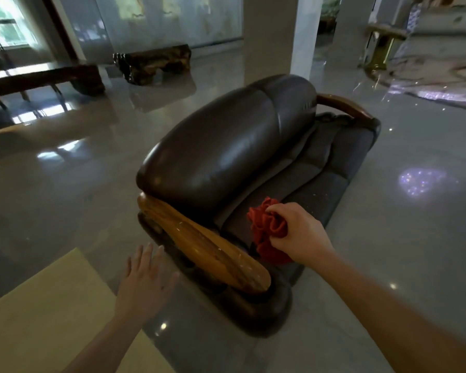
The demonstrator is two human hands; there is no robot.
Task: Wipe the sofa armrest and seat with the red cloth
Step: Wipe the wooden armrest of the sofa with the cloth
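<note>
A dark leather sofa (221, 152) fills the middle of the view, seen from its near end. Its near wooden armrest (199, 243) runs from the backrest toward me. The grey seat (312, 195) lies to the right of it. My right hand (299, 235) grips a bunched red cloth (267, 230) just above the seat, close beside the near armrest. The cloth's lower end hangs down toward the seat corner. My left hand (143, 284) hovers with straight fingers to the left of the armrest, holding nothing.
A far wooden armrest (345, 103) curves at the sofa's other end. Glossy tiled floor (65, 189) surrounds the sofa. A pale yellow surface (46, 319) lies at the lower left. A dark bench (38, 79), a carved wooden block (154, 63) and a pillar (275, 36) stand behind.
</note>
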